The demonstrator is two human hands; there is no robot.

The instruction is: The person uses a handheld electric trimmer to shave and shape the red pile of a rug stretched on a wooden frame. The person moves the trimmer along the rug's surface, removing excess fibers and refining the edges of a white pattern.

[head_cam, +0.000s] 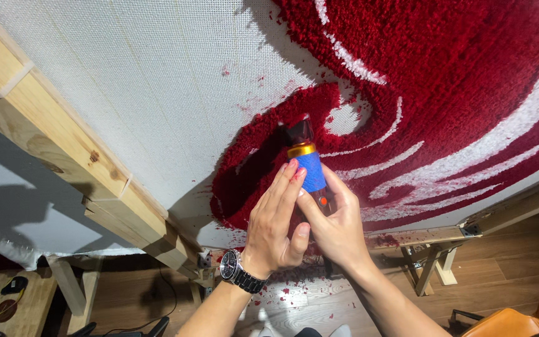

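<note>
Both my hands hold a small trimmer (307, 163) with a blue taped grip, a gold collar and a dark head. Its head presses into the red tufted pile (444, 75) on a white backing cloth (145, 81). My left hand (276, 218), with a wristwatch (238, 269) on the wrist, wraps the tool from the left. My right hand (337, 226) grips its lower body from the right. White curved stripes (469, 156) run through the red pile.
The cloth is stretched on a wooden frame (57, 143) with legs (428, 265) on a wood floor. Red fluff bits lie scattered on the floor (288, 296). A brown seat (519, 321) stands at the lower right, a low wooden stand (7, 299) at the lower left.
</note>
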